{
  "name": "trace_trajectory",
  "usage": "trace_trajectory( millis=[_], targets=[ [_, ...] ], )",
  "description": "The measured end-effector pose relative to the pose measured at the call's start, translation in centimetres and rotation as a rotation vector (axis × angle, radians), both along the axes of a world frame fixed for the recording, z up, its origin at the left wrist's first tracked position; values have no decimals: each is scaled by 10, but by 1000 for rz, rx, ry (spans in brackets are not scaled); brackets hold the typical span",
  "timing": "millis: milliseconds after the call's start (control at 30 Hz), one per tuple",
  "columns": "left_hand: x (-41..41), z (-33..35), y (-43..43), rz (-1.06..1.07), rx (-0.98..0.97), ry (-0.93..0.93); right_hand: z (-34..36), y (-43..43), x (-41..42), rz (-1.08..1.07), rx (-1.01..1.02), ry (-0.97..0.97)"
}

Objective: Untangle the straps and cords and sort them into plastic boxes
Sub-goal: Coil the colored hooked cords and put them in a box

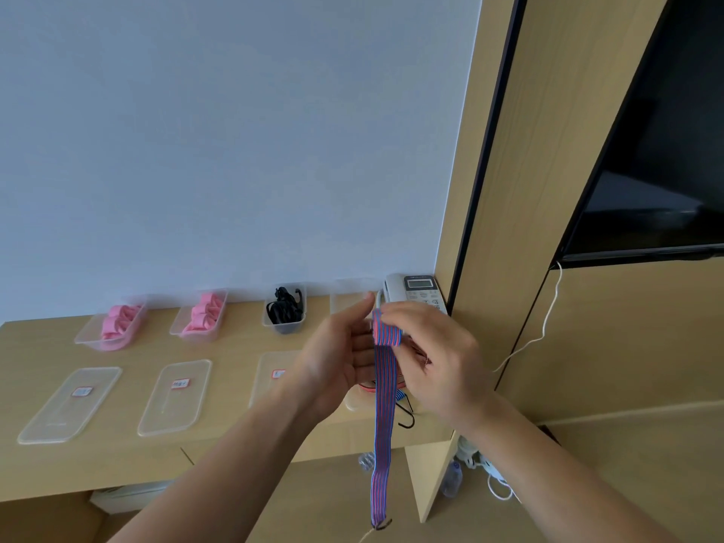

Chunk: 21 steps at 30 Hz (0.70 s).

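Above the right end of the table (219, 460) I've got both hands up on a striped strap (381, 409), blue and red. My right hand (429, 354) is clamped on the rolled top part of it, fingers curled over the coil. My left hand (341, 364) sits just beside, palm open, fingers apart and straight, fingertips touching the roll's left side. Rest of the strap hangs straight down past the table's near edge, with a dark hook (382, 525) at the bottom end. Another black hook (407, 415) and a bit of red cord (366, 388) show on the table right behind the hanging strap, partly hidden by my hands.

Far row along the wall, left to right: clear box with pink straps (113, 325), second clear box with pink straps (201, 317), small clear box with black cords (285, 309), then another clear box (348, 301) whose contents I can't tell. Near row: three flat clear lids (70, 405), each with a small red-edged label, text too small to read; the right one is partly behind my left wrist. White desk phone (417, 293) in the far right corner, touching the wall panel. Dark TV screen (662, 150) up right, white cable (542, 331) dangling below it.
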<state>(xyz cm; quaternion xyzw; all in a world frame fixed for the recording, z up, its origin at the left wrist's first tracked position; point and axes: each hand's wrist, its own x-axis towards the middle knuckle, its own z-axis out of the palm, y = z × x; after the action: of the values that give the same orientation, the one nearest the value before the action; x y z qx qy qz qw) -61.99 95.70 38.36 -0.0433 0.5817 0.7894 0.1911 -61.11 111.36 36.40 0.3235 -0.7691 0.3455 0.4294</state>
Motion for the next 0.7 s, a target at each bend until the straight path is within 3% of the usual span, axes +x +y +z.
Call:
trace_trajectory(
  millis=[267, 500, 600, 700],
  targets=[
    [-8, 1, -9, 46, 38, 33, -11, 2, 8, 86, 98, -68],
    [-5, -1, -9, 67, -22, 132, 2, 0, 6, 84, -91, -259],
    [-3, 1, -10, 55, -39, 183, 6, -2, 3, 11, -166, -556],
    [-3, -1, -10, 28, -59, 222, 11, 0, -4, 114, -146, -875]
  ],
)
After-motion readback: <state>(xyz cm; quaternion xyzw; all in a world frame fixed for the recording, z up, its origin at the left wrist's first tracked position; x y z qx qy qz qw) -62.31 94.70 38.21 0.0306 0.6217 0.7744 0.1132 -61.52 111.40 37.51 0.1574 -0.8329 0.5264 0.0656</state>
